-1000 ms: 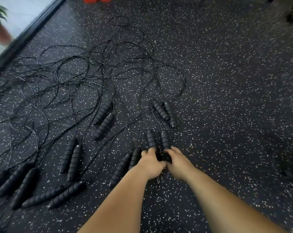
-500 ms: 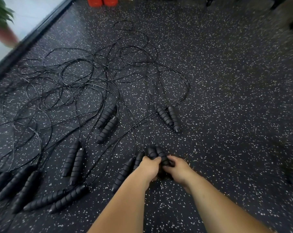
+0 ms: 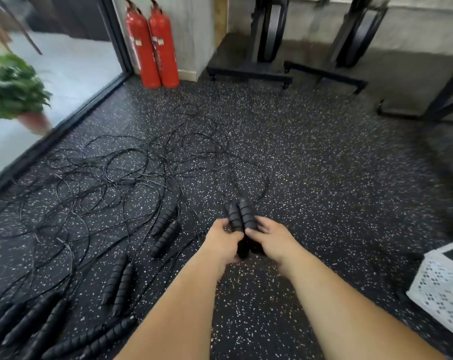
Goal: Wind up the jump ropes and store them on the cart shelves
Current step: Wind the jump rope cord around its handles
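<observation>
Of the person, only the two arms can be seen. The left forearm (image 3: 176, 307) and the right forearm (image 3: 337, 307) are both bare along all the length that shows, from the lower edge of the picture to the wrist. They look broad near that edge and become narrower toward the wrists. The left hand (image 3: 221, 239) and the right hand (image 3: 272, 237) are bare as well, with knuckles showing as small bumps. The right thumb (image 3: 248, 231) has a short nail.
</observation>
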